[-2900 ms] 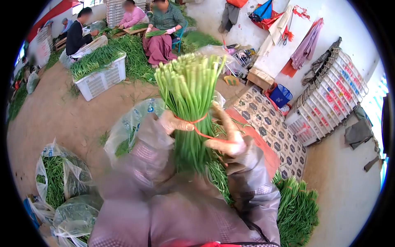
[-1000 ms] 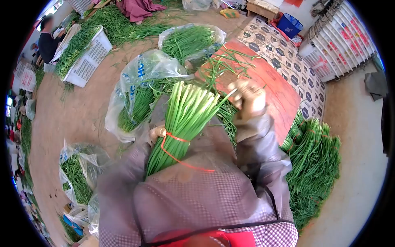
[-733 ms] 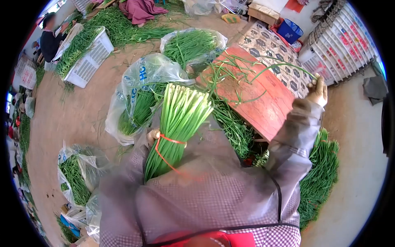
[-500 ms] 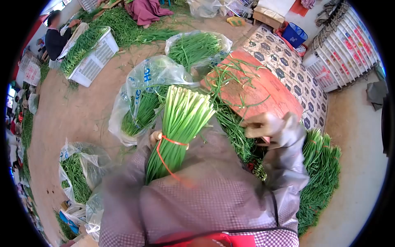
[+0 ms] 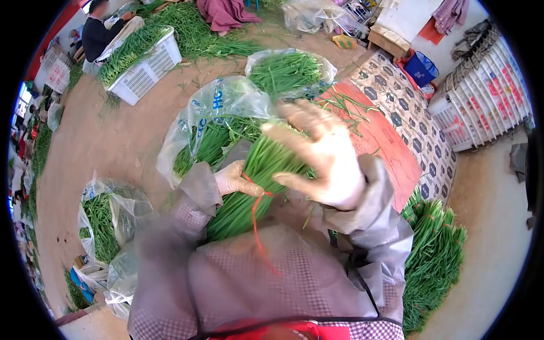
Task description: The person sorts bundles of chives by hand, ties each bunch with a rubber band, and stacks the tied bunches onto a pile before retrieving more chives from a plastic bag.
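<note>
A bunch of long green stalks point(image 5: 238, 209) lies tilted against my lap, with an orange-red tie point(image 5: 256, 218) round it and the tie's loose end hanging down. My left hand point(image 5: 235, 180) is wrapped round the bunch from the left, its thumb and fingers close to the tie. Over the upper right part of the bunch is my right hand point(image 5: 326, 156), fingers spread and slightly blurred, holding nothing visible. It hides the pale ends of the stalks, and I cannot tell whether it touches them.
Plastic bags of green stalks point(image 5: 198, 113) stand ahead and to the left. A red board point(image 5: 391, 158) with loose stalks is at my right, beside piled tied bunches point(image 5: 433, 260). Farther off are a white crate point(image 5: 147, 71), a seated person point(image 5: 102, 34) and stacked white crates point(image 5: 481, 90).
My right hand has swung left from above the red board to the bunch. The bunch has tilted and my left hand shows more fully. The view has shifted slightly.
</note>
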`<state>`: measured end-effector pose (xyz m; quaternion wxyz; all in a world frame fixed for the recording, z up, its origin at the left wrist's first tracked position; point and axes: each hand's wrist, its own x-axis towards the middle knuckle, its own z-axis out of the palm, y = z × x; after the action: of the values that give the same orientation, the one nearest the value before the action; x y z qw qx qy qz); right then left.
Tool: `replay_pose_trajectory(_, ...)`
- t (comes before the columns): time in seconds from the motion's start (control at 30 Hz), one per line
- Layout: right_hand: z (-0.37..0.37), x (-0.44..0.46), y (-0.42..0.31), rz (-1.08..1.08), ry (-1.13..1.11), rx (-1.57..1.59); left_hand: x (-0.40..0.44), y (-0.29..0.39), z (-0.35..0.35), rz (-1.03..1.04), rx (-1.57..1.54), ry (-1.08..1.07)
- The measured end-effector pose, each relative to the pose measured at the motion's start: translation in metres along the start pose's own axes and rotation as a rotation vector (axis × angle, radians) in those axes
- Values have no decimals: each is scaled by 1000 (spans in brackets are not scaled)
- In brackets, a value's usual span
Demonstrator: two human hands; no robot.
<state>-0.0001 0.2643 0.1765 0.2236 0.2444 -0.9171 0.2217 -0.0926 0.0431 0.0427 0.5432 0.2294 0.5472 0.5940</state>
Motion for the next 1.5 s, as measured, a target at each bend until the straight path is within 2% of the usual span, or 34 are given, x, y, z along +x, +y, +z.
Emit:
replay_pose_trajectory(0.07, 28, -1, 6, -12, -43, -177, 2, 2, 6, 17, 39, -8)
replay_pose_trajectory(0.13, 48, -7, 25, -113, -32, -194, 3, -2, 8, 23, 36, 9)
replay_pose_trajectory(0.23, 58, -13, 29, -140, -33, -279, 3, -2, 12, 38, 51, 26)
replay_pose_trajectory(0.33, 51, -10, 35, -13, -33, -267, 4, -1, 13, 21, 55, -42)
replay_pose_trajectory(0.37, 49, -8, 38, -66, 55, -169, 5, 0, 14, 9, 42, -48)
replay_pose_trajectory(0.4, 46, -8, 35, -65, 52, -169, 5, 0, 15, -1, 30, -55)
replay_pose_trajectory(0.47, 36, -7, 22, -87, -81, -162, 7, -1, 16, 4, -4, -64)
replay_pose_trajectory(0.53, 46, -11, 25, -137, -104, -162, 8, -3, 16, 7, -33, -71)
replay_pose_trajectory(0.6, 53, -14, 29, -171, -128, -161, 10, -7, 16, 36, 83, -40)
replay_pose_trajectory(0.77, 61, -16, 32, -242, -39, -260, 10, -6, 18, 25, 46, -59)
replay_pose_trajectory(0.87, 53, -19, 41, -188, 30, -326, 10, -6, 19, 36, 43, -66)
replay_pose_trajectory(1.03, -35, -31, 78, -55, 276, -683, 12, -16, 13, 33, 41, -72)
replay_pose_trajectory(1.07, -56, -35, 77, 27, 348, -541, 11, -18, 12, 37, 20, -55)
replay_pose_trajectory(1.1, -65, -42, 76, 219, 416, -325, 11, -19, 11, 43, -1, -37)
replay_pose_trajectory(1.13, -67, -62, 79, 471, 453, 88, 10, -16, 11, 49, -3, -33)
replay_pose_trajectory(1.2, -93, -61, 70, 230, -240, -15, 8, -10, 12, 21, -17, -38)
replay_pose_trajectory(1.23, -86, -55, 56, 283, -320, -104, 7, -11, 12, 19, -20, -38)
replay_pose_trajectory(1.33, -31, -41, 44, 119, -86, 174, 11, -13, 15, -3, -36, -66)
replay_pose_trajectory(1.5, 39, -39, 31, 113, -183, -59, 11, -15, 20, 24, -11, -52)
